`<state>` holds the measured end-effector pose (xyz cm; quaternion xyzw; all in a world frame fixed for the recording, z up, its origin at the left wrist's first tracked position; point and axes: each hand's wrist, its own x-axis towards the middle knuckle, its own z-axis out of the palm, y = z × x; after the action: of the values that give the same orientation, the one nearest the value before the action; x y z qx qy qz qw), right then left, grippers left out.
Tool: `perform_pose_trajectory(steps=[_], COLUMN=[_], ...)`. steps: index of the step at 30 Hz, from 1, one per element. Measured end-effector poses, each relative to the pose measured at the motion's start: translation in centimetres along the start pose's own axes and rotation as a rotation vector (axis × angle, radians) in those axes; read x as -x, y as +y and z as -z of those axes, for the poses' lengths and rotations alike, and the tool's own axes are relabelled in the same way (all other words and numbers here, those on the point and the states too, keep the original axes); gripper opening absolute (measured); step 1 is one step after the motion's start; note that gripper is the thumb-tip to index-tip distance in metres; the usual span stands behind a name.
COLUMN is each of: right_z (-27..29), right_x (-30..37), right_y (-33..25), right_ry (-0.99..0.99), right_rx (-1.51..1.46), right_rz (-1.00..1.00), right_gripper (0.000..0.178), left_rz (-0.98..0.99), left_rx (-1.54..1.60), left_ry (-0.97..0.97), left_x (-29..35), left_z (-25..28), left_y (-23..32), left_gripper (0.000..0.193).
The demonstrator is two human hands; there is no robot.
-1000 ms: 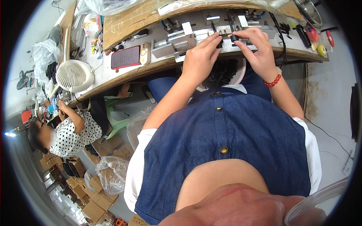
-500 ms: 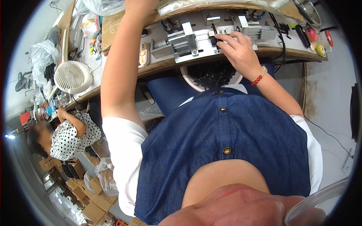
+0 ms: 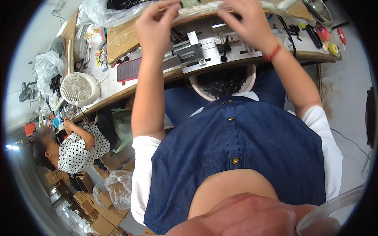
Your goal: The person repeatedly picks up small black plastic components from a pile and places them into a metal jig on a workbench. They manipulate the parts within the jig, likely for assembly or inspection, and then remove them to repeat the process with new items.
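My left hand (image 3: 155, 27) is raised over the far side of the bench, left of the metal fixture. Its thumb and forefinger come close together; whatever lies between them is too blurred to make out. My right hand (image 3: 248, 23) hovers above the fixture's right part, smeared by motion, with thumb and fingers apart and nothing visible in them. Between the hands, the metal clamping fixture (image 3: 189, 52) lies on the bench. A small black part (image 3: 225, 49) with a rounded end rests at its middle, touched by neither hand.
A pale basin (image 3: 252, 78) of black parts sits below the bench edge. To the left are a red-edged phone (image 3: 129, 70), cardboard (image 3: 122, 39) and a white fan (image 3: 80, 89). Clear plastic bags (image 3: 94, 13) lie at the back. Another person (image 3: 80, 149) sits at far left.
My right hand has lifted off the black part and moved up and away. My left hand has come back from the far edge into view. The phone now shows left of my forearm.
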<state>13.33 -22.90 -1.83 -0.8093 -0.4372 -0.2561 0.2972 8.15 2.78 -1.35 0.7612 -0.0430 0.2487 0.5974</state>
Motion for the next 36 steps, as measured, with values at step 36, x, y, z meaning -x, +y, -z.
perform_pose_trajectory(steps=[36], right_z=[2.2], right_x=[8.3], right_y=[-4.4], right_ry=[-0.101], right_rx=[-0.199], right_rz=[-0.087], right_gripper=[0.022], left_rz=[-0.651], left_rx=[-0.643], left_ry=[0.025], left_x=[4.8], left_z=[-5.5], left_y=[-0.8], left_gripper=[0.035])
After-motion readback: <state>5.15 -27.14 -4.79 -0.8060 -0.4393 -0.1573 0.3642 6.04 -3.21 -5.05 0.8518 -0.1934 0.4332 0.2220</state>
